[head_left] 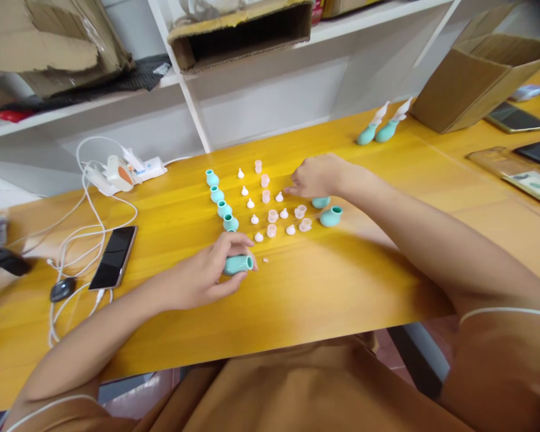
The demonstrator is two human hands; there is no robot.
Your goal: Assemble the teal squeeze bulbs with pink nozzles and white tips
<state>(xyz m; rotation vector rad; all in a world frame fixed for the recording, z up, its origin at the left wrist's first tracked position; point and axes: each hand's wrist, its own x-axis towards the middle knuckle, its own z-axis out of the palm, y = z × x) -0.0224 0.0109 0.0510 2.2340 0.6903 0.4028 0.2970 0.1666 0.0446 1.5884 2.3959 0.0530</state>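
Observation:
My left hand (207, 273) is closed round a teal rubber bulb (238, 264) lying on its side on the yellow table (342, 288). My right hand (317, 176) is curled, its fingertips pinched at a small white tip (279, 197) among rows of parts. A column of teal bulbs (218, 201) stands left of white tips (251, 204) and clear pink caps (266, 197). Two more teal bulbs (330, 216) sit under my right wrist. What the right fingers hold, if anything, is hidden.
Two assembled teal pieces (380, 129) with white tips lie at the back beside a cardboard box (477, 78). A phone (114, 257), white cables (85, 204) and a power strip (130, 170) sit at the left. More phones (517, 117) lie at the right. White shelving (252, 102) rises behind.

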